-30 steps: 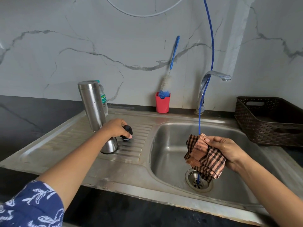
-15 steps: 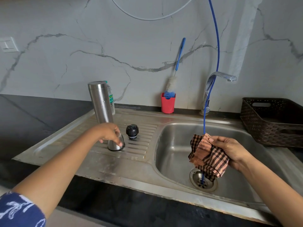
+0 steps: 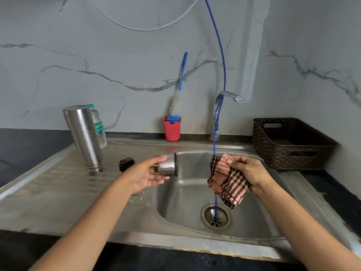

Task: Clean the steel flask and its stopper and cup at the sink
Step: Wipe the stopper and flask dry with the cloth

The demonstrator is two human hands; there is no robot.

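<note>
Steel cup [image 3: 167, 165] now aloft (left hand [image 3: 145, 174])

water bottle [image 3: 99, 128] half behind flask [image 3: 83, 136], hose [image 3: 221, 55] top cropped

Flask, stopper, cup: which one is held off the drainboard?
The steel cup, held sideways in the left hand; flask and stopper rest on the drainboard.

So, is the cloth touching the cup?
Apart. The head view shows bare sink between the cup in the left hand and the cloth in the right hand.
</note>
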